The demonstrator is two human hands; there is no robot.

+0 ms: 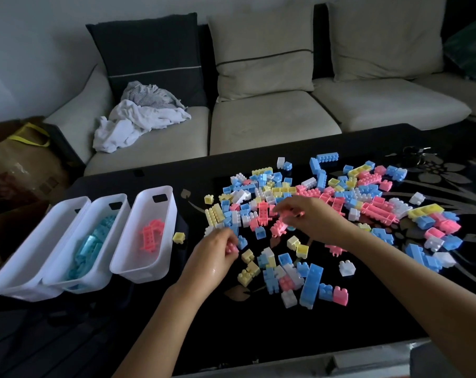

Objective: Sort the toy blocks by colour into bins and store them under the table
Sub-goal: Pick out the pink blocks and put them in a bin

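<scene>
Pinched in the curled fingers of the left hand [215,252], a small pink block [232,249] hung just above the dark table [258,336], at the near-left fringe of the mixed pile of blocks [316,190]. The bin holding pink pieces [138,271] stood to the left of that grip, near it, its long axis running away from the person and its mouth open upward. A stray yellow block [178,237] lay between them. The right hand [313,218], farther right over the pile, gripped another pink piece [289,214]. Judged from this, the left hand was the nearer one for the drop. Beyond stood the bin of blue blocks [122,199].
</scene>
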